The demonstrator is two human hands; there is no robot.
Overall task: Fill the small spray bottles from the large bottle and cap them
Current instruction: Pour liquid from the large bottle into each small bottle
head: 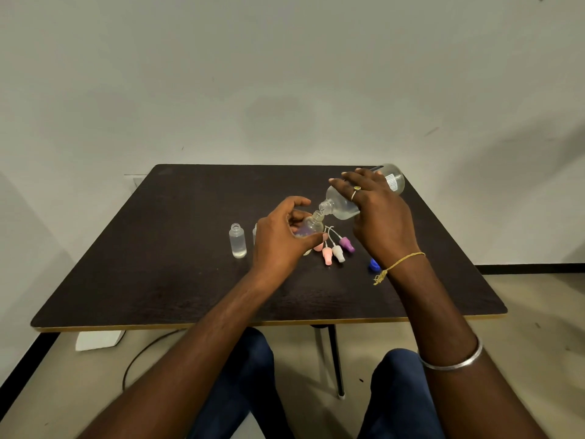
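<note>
My right hand [376, 213] grips the large clear bottle [340, 202], tilted with its mouth down to the left. That mouth meets the neck of a small clear bottle [311, 228], which my left hand [280, 240] holds tilted above the table. Another small bottle [237, 240] stands upright and uncapped to the left, with clear liquid inside. A further small bottle [254, 232] is mostly hidden behind my left hand. Several spray caps with dip tubes lie by my hands: pink [327, 255], white [338, 253] and purple [347, 243].
A blue cap [374, 265] lies on the dark table [158, 264] beside my right wrist. The wall stands right behind the table's far edge. On the floor to the left are a white object [99, 339] and a cable [139, 356].
</note>
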